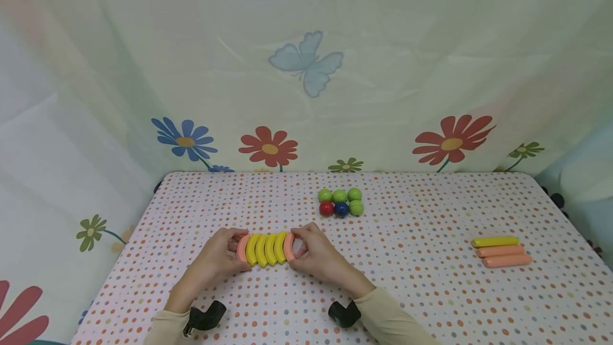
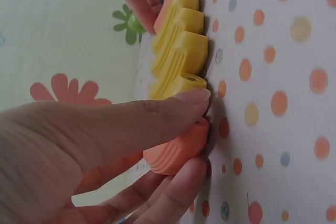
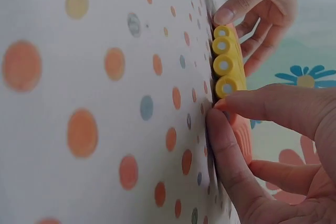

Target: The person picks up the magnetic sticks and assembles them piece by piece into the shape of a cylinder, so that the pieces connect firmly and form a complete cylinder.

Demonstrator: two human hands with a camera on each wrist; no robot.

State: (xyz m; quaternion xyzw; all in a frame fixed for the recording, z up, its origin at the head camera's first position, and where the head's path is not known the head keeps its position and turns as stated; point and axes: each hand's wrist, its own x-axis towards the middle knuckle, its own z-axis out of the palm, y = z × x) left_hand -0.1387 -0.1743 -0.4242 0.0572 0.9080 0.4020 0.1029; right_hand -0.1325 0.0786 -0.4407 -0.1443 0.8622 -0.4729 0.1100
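Our left hand (image 1: 221,252) pinches the left curved salmon plastic-looking piece (image 1: 241,248), our right hand (image 1: 320,252) the right salmon twin (image 1: 288,247); four curved yellow plastic-looking pieces (image 1: 261,251) between. Row's nearer the dotted table (image 1: 407,265)'s left edge than right. Glossy green, red, blue balls (image 1: 339,196) near far edge; straight yellow and salmon sticks (image 1: 500,251) toward right edge.

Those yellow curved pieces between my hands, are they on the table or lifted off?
On the table: the wrist views show the yellow curved pieces lying against it.
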